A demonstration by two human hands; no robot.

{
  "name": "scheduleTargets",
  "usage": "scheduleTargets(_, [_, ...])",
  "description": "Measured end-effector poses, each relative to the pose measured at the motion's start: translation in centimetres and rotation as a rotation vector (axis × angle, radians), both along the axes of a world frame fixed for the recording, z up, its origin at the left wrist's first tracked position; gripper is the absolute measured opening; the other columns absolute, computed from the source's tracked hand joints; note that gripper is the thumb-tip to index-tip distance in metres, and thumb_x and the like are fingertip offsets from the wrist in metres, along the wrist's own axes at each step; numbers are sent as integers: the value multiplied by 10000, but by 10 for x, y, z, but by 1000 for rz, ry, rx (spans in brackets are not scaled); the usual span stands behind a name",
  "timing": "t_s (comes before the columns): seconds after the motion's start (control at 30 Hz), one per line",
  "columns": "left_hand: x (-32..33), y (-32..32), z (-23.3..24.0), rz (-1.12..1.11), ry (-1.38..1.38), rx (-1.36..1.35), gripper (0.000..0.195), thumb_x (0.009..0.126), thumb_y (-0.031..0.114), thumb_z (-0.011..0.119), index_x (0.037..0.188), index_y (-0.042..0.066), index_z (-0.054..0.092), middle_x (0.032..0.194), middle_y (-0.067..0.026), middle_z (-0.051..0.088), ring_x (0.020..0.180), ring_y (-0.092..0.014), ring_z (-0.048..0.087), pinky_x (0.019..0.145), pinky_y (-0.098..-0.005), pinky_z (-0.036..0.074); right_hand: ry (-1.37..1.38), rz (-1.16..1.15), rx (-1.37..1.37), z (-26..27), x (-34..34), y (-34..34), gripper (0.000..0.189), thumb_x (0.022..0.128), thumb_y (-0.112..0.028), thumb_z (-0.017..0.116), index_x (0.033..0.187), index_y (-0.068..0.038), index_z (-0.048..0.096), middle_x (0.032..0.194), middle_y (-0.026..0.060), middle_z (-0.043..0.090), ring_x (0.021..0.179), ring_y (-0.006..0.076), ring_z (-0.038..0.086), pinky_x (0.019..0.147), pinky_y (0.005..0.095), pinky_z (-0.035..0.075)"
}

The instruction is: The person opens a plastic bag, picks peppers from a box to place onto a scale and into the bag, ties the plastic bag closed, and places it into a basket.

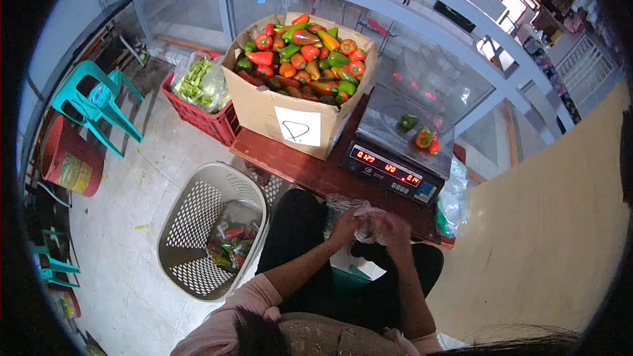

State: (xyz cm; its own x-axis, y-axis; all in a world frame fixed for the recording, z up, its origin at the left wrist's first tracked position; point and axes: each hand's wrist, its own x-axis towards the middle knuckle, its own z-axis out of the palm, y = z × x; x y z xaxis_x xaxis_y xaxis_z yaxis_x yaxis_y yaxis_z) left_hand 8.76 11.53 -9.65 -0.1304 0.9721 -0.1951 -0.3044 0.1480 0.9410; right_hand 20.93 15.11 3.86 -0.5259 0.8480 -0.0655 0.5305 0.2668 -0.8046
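Note:
My left hand [346, 226] and my right hand [394, 231] grip a thin clear plastic bag [364, 216] between them, above my lap at the near edge of a red-brown wooden bench [296, 173]. What the bag holds cannot be made out. Just beyond stands a digital scale [390, 158] with lit red digits; a green pepper [408, 122] and red and orange peppers [424, 138] lie on its pan. Left of the scale, a large cardboard box [257, 113] is heaped with red, green and orange peppers [309, 54].
A grey plastic basket [190, 217] on the tiled floor holds bagged peppers [235, 247]. Behind it are a red crate [198, 121] with bagged green vegetables [198, 81], a teal chair [94, 94] and a red bucket [74, 163]. Plastic bags [452, 198] hang right of the scale, near a wooden panel [539, 227].

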Motion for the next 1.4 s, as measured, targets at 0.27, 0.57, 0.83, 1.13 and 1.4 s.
scheduleTargets(0.27, [5,3,34,-140,52,-309,330,830,242,541,1091,43,511,907,-51,581,824,-153,532,753,-289,421,248,133,586,114,-157,114,153,797,-113,555,912,-17,586,825,130,607,777,266,601,682,341,463])
scheduleTargets(0.57, [12,-2,16,-193,-44,-179,304,836,171,492,1108,33,484,865,-54,555,770,-142,494,719,-286,408,-84,437,1037,67,-319,215,404,680,-19,598,1076,-75,537,1068,167,492,961,322,504,846,387,418])
scheduleTargets(0.83, [-1,-5,48,-267,-101,-193,285,857,166,448,1095,12,477,786,-42,531,738,-132,476,689,-288,397,-33,212,755,43,-306,219,322,697,-108,606,982,-111,456,990,215,436,853,404,529,734,445,465])
scheduleTargets(1.13, [9,-7,28,-151,-172,-116,317,854,155,446,1147,40,479,796,-28,538,713,-132,486,673,-282,415,299,103,315,44,-303,229,283,757,-218,555,997,-97,467,896,188,542,721,289,582,640,369,486])
scheduleTargets(1.4, [3,-11,19,-113,-243,-126,268,848,127,455,1097,45,507,799,-22,519,731,-125,465,669,-260,394,704,148,-365,49,-312,219,383,785,-262,557,1076,-18,506,910,122,603,653,171,594,597,240,479])
